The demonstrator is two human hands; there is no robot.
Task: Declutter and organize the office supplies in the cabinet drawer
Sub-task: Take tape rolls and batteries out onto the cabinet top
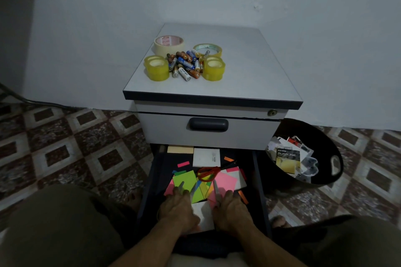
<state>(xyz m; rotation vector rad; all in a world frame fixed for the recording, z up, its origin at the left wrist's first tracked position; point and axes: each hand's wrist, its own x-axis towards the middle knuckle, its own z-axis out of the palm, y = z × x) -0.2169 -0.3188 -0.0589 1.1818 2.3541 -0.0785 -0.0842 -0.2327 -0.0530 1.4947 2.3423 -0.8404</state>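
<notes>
**Both hands down among the loose notes in the open bottom drawer**

The left hand (178, 206) and right hand (232, 208) lie side by side, palms down, at the near end of the open drawer (152, 180). Their fingers are bent onto the scattered paper. The fingertips are blurred, so I cannot tell whether either hand grips anything or only presses on the sheets. A white card (204, 214) lies between the two hands, partly under them.

Just past the left fingers lies a green sticky note (184, 180), and past the right fingers a pink sticky note (225, 182). Smaller yellow, blue and orange slips lie around and between them. Red-handled scissors (207, 173) rest on top of this pile. Further in, at the back of the drawer, a white pad (206, 156) sits beside a pale yellow pad (180, 149).

Above, the upper drawer is closed, showing its dark handle (207, 124). On the cabinet top (249, 71) a heap of batteries (185, 63) is ringed by a masking tape roll (168, 44), a clear tape roll (207, 50) and two stacks of yellow tape rolls, one on the left (156, 68) and one on the right (213, 68).

To the right of the cabinet, on the tiled floor, a black bin (325, 151) holds torn packaging, including an alkaline battery card (287, 158).
</notes>
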